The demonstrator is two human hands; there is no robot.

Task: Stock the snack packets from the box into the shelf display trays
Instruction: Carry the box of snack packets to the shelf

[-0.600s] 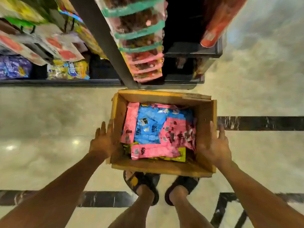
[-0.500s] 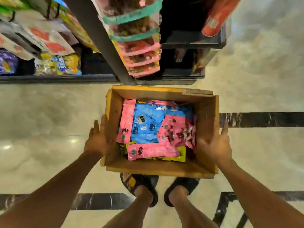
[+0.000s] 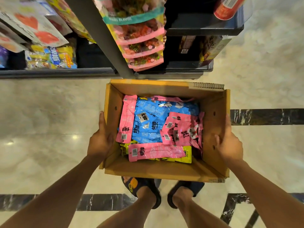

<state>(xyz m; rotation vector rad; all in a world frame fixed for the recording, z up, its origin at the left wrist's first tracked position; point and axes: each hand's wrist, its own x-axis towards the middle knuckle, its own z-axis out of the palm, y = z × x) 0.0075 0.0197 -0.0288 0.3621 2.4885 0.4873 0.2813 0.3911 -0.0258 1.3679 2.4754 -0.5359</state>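
Two bare hands clamp one cardboard box from opposite sides, above the pale stone floor. At the box's 9 o'clock, the left hand grasps the left wall: fingers run up the outside face and the thumb hooks over the rim to the inside. Just past that wall, at 3 o'clock from the left hand, the snack packets lie loose in the box bottom. A long pink one lies along the left wall, blue ones are heaped in the middle, more pink ones lie toward the right, and yellow ones show under a pink strip at the 6 o'clock side. Neither hand touches a packet. At 3 o'clock of the heap the right hand grasps the right wall the same way, thumb inside, fingers outside. The box's far rim, at 12 o'clock, sits just short of the dark shelf edge and the grey upright post, with hanging bags of sweets beyond it. Its near wall, at 6 o'clock, overhangs the person's sandals. Open floor spreads wide at 9 o'clock and at 3 o'clock of the box.
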